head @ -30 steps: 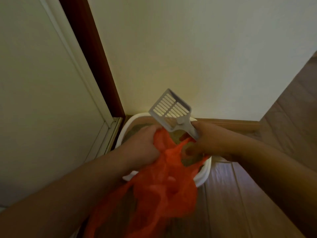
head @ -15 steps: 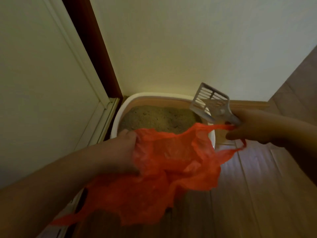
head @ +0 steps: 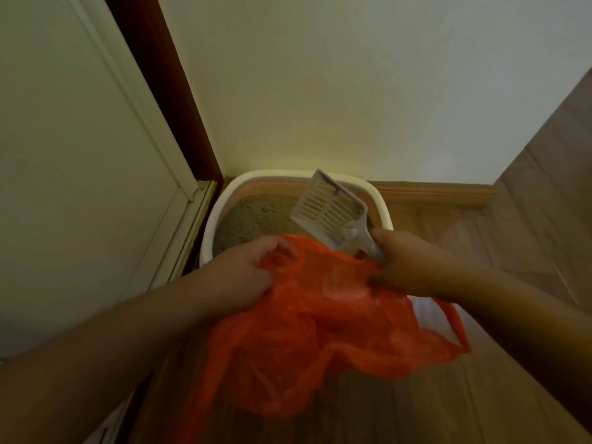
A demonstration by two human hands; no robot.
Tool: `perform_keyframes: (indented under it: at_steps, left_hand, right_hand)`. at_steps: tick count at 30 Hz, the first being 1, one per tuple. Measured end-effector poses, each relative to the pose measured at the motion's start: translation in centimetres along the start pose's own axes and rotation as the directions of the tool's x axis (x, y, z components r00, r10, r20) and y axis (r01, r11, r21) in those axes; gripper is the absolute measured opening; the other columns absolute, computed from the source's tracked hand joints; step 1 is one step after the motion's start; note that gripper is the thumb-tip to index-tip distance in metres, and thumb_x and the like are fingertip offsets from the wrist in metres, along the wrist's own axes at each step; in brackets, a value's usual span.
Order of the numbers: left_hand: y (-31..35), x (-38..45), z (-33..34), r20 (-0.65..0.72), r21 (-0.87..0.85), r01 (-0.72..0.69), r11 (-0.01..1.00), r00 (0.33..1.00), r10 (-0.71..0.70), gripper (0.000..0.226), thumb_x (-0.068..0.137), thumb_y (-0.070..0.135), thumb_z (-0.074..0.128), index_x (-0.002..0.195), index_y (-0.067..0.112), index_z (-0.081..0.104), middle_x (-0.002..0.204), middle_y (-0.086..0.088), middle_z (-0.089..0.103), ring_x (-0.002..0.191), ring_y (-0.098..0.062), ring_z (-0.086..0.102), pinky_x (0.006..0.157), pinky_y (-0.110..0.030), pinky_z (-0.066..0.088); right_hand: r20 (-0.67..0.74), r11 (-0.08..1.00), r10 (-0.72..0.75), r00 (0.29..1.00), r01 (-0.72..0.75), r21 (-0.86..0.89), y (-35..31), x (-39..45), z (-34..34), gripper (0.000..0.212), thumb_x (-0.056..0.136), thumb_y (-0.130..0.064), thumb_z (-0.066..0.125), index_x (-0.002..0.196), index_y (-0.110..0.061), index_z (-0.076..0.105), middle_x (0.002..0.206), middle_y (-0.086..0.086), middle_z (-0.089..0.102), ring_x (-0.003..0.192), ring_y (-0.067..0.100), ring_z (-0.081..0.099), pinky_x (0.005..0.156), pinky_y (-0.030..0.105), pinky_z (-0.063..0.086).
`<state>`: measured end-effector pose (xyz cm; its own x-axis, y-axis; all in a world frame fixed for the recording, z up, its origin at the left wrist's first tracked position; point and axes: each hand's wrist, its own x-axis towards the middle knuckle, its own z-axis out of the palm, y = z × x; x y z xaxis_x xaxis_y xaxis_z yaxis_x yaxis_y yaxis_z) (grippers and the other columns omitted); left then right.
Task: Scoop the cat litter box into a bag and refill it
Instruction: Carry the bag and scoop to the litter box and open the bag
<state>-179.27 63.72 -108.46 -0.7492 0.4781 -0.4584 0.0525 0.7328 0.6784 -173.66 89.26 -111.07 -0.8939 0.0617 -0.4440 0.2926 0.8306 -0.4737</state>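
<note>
- The door (head: 80, 193) and its dark frame fill the left; the litter box (head: 209, 229) sits on the wooden floor (head: 448, 395) in the corner where frame and wall meet.
- The left hand (head: 246, 277) grips the near-left edge of the orange bag (head: 314, 331), fingers curled into the plastic, over the box's near rim.
- The bag hangs bunched between the two hands, covering the near part of the box. Half a second ago it was stretched wide; now the hands have drawn closer and its mouth looks slack, not plainly open.
- The slotted scoop (head: 330, 209) has swung back over the litter (head: 253, 219), tilted up, and looks empty.
- The right hand (head: 410, 264) holds the scoop's handle and seems to pinch the bag's right edge too.
- Judgement: the bag is still being readied; scooping has not begun, refilling is far off.
</note>
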Motion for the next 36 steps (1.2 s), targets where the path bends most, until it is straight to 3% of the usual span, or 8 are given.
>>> perform_keyframes:
  at_steps: [4,7,11,18,25,28,32,36]
  left_hand:
    - [-0.3,-0.3,-0.4,0.03,0.401,-0.124,0.908,0.992,0.123,0.021,0.102,0.04,0.052,0.113,0.038,0.069,0.105,0.014,0.067,0.089,0.0,0.062,0.08,-0.026,0.054]
    - [-0.3,-0.3,-0.7,0.22,0.535,-0.137,0.834,0.975,0.019,0.05,0.085,0.064,0.066,0.127,0.038,0.054,0.12,0.016,0.056,0.103,-0.003,0.058,0.085,-0.025,0.051]
    - [-1.9,0.5,0.1,0.341,0.575,-0.161,0.802,0.939,-0.056,0.091,0.076,0.045,0.083,0.15,0.036,0.029,0.148,0.011,0.041,0.125,-0.009,0.05,0.101,-0.029,0.05]
    - [-5.4,1.5,1.6,0.359,0.631,-0.119,0.767,0.921,-0.153,0.128,0.063,0.048,0.09,0.154,0.051,-0.001,0.158,0.006,0.03,0.138,-0.018,0.043,0.108,-0.043,0.047]
    - [-6.2,2.2,2.6,0.342,0.398,-0.057,0.916,0.935,-0.09,0.116,0.079,0.039,0.081,0.155,0.047,-0.007,0.14,0.008,0.051,0.108,-0.005,0.061,0.088,-0.027,0.056]
    - [-6.2,2.6,3.2,0.29,0.377,-0.048,0.925,0.955,-0.068,0.114,0.086,0.035,0.075,0.157,0.039,-0.013,0.137,0.003,0.054,0.105,-0.007,0.063,0.088,-0.03,0.058]
    - [-5.9,2.8,3.6,0.254,0.329,-0.062,0.942,0.967,-0.025,0.109,0.091,0.025,0.07,0.157,0.034,-0.017,0.11,0.012,0.052,0.083,0.001,0.059,0.062,-0.011,0.047]
    - [-6.3,3.1,3.7,0.261,0.293,-0.027,0.956,0.964,-0.053,0.11,0.092,0.019,0.066,0.155,0.033,-0.023,0.11,0.007,0.057,0.086,-0.006,0.064,0.066,-0.02,0.053]
  right_hand:
    - [-0.025,0.997,0.002,1.0,-0.004,-0.083,1.6,-0.4,-2.3,0.042,0.081,-0.02,0.08,0.115,-0.031,0.058,0.094,-0.008,0.067,0.08,0.006,0.066,0.063,0.021,0.055]
    - [-0.015,0.996,0.028,0.999,-0.029,-0.082,2.2,-1.2,-4.7,0.034,0.082,-0.019,0.081,0.106,-0.031,0.059,0.091,-0.003,0.07,0.078,0.011,0.07,0.069,0.031,0.06]
    - [-0.034,0.994,0.049,0.998,-0.052,-0.1,3.5,-0.8,-4.2,0.034,0.082,-0.018,0.08,0.109,-0.024,0.06,0.095,-0.003,0.07,0.082,0.012,0.069,0.073,0.032,0.061]
    - [-0.052,0.98,0.013,0.999,-0.024,-0.199,5.7,0.4,-2.2,0.04,0.083,-0.021,0.079,0.117,-0.021,0.059,0.092,-0.01,0.06,0.079,0.004,0.059,0.06,0.015,0.042]
    - [-0.117,0.997,-0.071,0.991,0.066,-0.046,4.7,-0.7,-2.5,0.057,0.073,-0.048,0.085,0.121,-0.033,0.059,0.104,-0.012,0.066,0.09,0.004,0.063,0.073,0.021,0.051]
    - [-0.166,0.973,-0.193,0.967,0.21,0.091,2.3,-1.6,-1.8,0.053,0.073,-0.043,0.086,0.113,-0.049,0.052,0.102,-0.026,0.062,0.091,-0.008,0.06,0.072,0.012,0.046]
    - [-0.296,0.922,-0.278,0.914,0.34,0.183,1.2,-1.7,0.2,0.044,0.08,-0.036,0.083,0.107,-0.052,0.053,0.099,-0.022,0.066,0.093,-0.004,0.064,0.078,0.02,0.054]
    - [-0.094,0.912,-0.283,0.954,0.298,0.281,2.2,-1.0,1.3,0.042,0.079,-0.039,0.084,0.114,-0.041,0.063,0.105,-0.024,0.071,0.095,-0.006,0.068,0.083,0.023,0.06]
